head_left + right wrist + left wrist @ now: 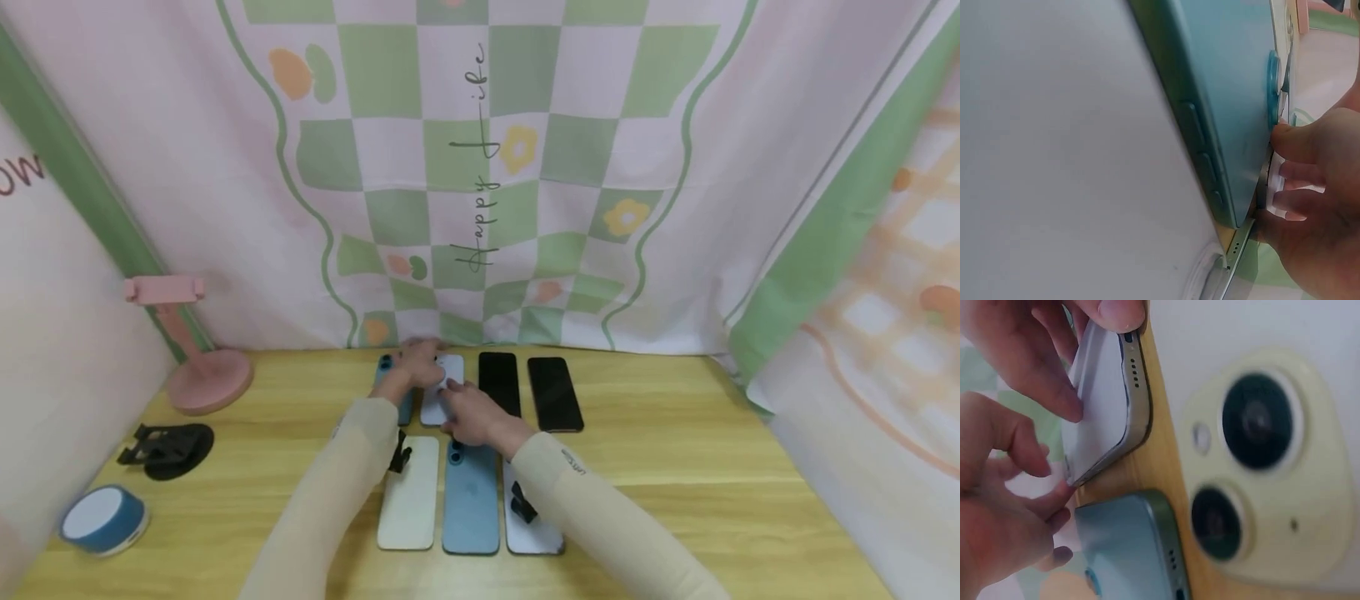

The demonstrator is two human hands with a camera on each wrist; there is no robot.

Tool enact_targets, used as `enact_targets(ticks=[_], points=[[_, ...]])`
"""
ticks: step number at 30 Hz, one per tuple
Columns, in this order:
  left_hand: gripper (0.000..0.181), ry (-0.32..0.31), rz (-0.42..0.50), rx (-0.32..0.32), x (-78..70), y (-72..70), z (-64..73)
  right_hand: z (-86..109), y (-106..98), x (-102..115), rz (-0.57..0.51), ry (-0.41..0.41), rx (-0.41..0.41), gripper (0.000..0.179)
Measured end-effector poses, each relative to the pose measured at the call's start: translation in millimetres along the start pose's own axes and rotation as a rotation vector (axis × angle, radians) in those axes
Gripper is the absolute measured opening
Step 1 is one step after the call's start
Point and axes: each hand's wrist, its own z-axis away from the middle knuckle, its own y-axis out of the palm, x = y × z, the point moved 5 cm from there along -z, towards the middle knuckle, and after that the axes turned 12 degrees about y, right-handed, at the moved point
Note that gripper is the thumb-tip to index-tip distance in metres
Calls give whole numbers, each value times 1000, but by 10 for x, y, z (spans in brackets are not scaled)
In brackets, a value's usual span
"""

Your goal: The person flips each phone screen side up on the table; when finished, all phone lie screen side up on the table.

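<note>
A white phone (432, 408) lies face down in the back row, and both hands are at it. My left hand (417, 363) reaches over its far left part; in the left wrist view, the curled fingers (1029, 447) meet its side edge near a corner. From the near right, my right hand (480, 414) grips it, thumb at the end with the speaker holes and a finger on the back. Left of it is a blue phone (1125, 531), partly under my left arm. A cream phone (408, 508), another blue phone (471, 508) and a pale phone (534, 537) form the front row.
Two phones with dark screens up, one (498, 379) and another (555, 396), lie right of my hands. On the left stand a pink phone stand (210, 379), a black folding stand (176, 450) and a blue-and-white round object (102, 521). A patterned curtain (487, 208) hangs behind the table.
</note>
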Motion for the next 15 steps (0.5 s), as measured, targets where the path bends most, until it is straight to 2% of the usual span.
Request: enact_targets(ticks=[4,7,12,15], points=[[57,-33,12,-106,62,-9,-40,9,19,-11,8,16,26,56],[54,-20,58,-168,71,-24,-54,18,12,-23,0,22,39,59],[52,17,181,-193,12,-58,-11,32,-2,-26,-18,12,45,60],[51,45,182,-205,-27,-78,27,42,-6,-27,-19,15,45,60]])
